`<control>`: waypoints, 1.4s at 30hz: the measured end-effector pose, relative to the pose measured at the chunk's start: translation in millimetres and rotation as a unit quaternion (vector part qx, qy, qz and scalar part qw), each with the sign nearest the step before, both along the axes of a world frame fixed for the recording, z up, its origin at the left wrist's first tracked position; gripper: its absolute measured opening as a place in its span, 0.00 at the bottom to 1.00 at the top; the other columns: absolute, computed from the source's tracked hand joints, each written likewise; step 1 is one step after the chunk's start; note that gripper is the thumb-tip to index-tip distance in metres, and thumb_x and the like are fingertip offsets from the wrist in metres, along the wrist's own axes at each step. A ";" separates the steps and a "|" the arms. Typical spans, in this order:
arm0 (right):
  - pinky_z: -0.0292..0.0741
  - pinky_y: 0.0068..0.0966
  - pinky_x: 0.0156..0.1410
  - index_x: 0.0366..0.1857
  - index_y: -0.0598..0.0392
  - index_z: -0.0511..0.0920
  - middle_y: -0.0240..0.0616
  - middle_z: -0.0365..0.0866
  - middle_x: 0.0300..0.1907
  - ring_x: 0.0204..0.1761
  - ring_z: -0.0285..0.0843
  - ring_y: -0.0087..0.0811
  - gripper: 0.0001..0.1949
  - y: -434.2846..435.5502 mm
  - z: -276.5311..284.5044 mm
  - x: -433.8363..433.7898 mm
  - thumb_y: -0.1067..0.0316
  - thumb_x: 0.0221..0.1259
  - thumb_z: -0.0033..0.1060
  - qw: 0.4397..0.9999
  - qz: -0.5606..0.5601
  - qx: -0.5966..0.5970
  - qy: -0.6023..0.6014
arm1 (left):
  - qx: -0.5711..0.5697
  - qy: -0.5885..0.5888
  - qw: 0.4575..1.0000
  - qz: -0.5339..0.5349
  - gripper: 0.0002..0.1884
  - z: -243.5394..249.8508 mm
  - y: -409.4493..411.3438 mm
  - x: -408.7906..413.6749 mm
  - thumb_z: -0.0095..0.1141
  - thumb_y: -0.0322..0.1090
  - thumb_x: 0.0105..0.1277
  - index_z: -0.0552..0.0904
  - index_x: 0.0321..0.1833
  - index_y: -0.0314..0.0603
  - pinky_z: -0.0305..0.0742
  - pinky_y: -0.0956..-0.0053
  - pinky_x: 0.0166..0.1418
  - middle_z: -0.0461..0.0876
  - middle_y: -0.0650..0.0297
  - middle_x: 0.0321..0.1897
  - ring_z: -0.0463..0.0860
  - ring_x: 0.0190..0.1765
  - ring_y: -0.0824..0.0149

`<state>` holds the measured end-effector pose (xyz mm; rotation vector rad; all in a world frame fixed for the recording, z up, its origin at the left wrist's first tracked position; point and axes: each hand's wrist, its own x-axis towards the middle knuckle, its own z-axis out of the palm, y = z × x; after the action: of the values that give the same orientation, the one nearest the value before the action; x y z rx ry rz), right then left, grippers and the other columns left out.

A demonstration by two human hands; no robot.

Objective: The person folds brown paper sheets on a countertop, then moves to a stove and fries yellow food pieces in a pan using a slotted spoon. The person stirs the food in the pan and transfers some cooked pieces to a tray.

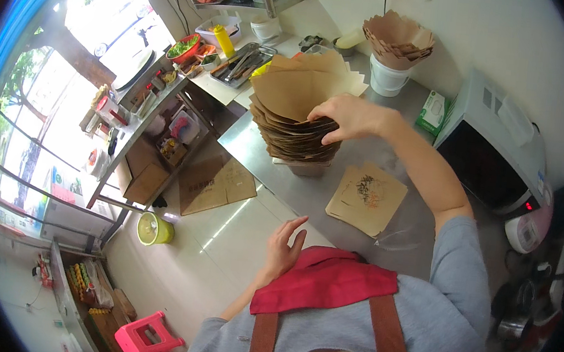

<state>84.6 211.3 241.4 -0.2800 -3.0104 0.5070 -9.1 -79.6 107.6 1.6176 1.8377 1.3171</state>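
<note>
A tall nested stack of brown kraft paper sleeves (296, 127) with jagged rims stands on a holder on the metal worktop. My right hand (350, 119) reaches over its near right rim, with paper edges between thumb and fingers; how many layers it grips is unclear. To the right of the stack's base, flat square kraft sheets (368, 199) with a dark and orange print lie in a pile. My left hand (286, 244) is held near my red apron cloth (323, 282), fingers apart and holding nothing.
More paper sleeves (397, 35) sit in a white bucket (388, 76) at the back. A microwave (489, 159) and a green box (433, 111) stand at right. Beyond the stack are a tray of tongs (244, 64) and a yellow squeeze bottle (224, 40). A pink stool (147, 335) stands lower left.
</note>
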 end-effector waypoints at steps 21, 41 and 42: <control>0.73 0.33 0.46 0.28 0.43 0.84 0.34 0.84 0.26 0.35 0.83 0.36 0.05 -2.3 -43.6 -13.8 0.61 0.53 0.60 0.960 -0.091 0.257 0.067 | -0.004 0.064 0.993 0.103 0.13 39.3 -40.3 63.3 0.57 0.24 0.60 0.82 0.48 0.44 0.77 0.69 0.46 0.83 0.61 0.44 0.83 0.45 0.58; 0.64 0.39 0.67 0.32 0.49 0.85 0.35 0.84 0.30 0.40 0.78 0.38 0.07 -52.7 -28.9 -25.1 0.62 0.50 0.65 0.953 -0.196 0.198 0.118 | 0.022 0.055 0.993 0.100 0.12 34.4 -95.6 -84.9 0.56 0.24 0.61 0.82 0.47 0.42 0.76 0.68 0.49 0.84 0.59 0.43 0.82 0.46 0.57; 0.62 0.40 0.69 0.30 0.49 0.85 0.35 0.83 0.29 0.40 0.78 0.36 0.06 -56.0 -33.8 -30.5 0.64 0.50 0.64 0.946 -0.213 0.215 0.113 | 0.025 0.061 0.994 0.093 0.12 34.8 -99.8 -102.5 0.56 0.23 0.61 0.82 0.47 0.41 0.76 0.68 0.49 0.83 0.58 0.43 0.82 0.46 0.57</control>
<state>54.1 155.3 207.6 -0.7496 -2.6260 -0.1457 -111.6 -179.5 142.4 1.6169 2.0869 1.3792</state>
